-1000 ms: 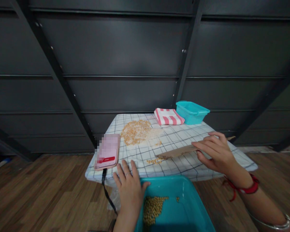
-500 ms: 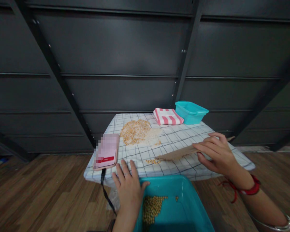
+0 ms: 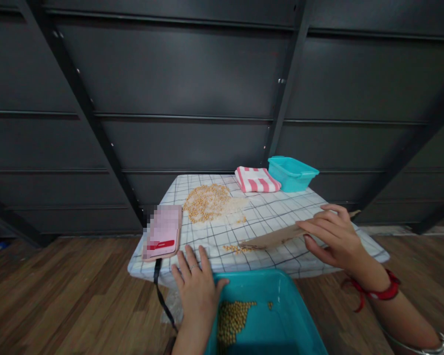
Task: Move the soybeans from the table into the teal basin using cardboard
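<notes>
My right hand pinches a flat strip of brown cardboard, its far-left end low over the checked tablecloth. By that end lies a small line of yellow soybeans. My left hand rests with spread fingers on the table's front edge, its thumb over the rim of a teal plastic tub. Inside the tub, at its left, soybeans are gathered, with a few loose further right. A pile of soybeans mixed with white grains sits towards the back left of the cloth.
A pink phone lies at the table's left edge, a black strap hanging below it. At the back are a folded red-and-white striped towel and a turquoise basket. A dark metal panel wall stands behind the table.
The cardboard's left end has shifted slightly right, baring a few more of the soybeans beside it. My left hand and the tub stay nearly where they were.
</notes>
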The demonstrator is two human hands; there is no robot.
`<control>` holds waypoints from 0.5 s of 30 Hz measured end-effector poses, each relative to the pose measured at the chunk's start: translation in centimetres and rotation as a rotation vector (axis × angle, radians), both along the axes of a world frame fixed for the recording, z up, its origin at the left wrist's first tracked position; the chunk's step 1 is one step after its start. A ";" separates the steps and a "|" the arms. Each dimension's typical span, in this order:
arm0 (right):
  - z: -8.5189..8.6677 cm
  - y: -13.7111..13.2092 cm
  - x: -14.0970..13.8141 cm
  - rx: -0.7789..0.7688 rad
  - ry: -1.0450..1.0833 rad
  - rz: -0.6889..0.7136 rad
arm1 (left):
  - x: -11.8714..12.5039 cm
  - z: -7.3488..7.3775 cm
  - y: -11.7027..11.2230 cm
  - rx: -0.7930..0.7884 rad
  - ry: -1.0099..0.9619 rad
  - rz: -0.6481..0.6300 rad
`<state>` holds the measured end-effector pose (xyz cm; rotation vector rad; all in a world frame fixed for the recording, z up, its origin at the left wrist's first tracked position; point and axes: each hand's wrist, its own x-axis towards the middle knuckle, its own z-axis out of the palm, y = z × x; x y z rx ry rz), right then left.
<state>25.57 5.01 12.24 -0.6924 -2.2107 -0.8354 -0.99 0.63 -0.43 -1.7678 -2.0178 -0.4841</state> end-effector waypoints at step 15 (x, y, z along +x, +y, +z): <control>-0.3 0.1 0.1 -0.015 0.022 -0.017 | 0.1 0.7 0.0 -0.012 -0.008 0.007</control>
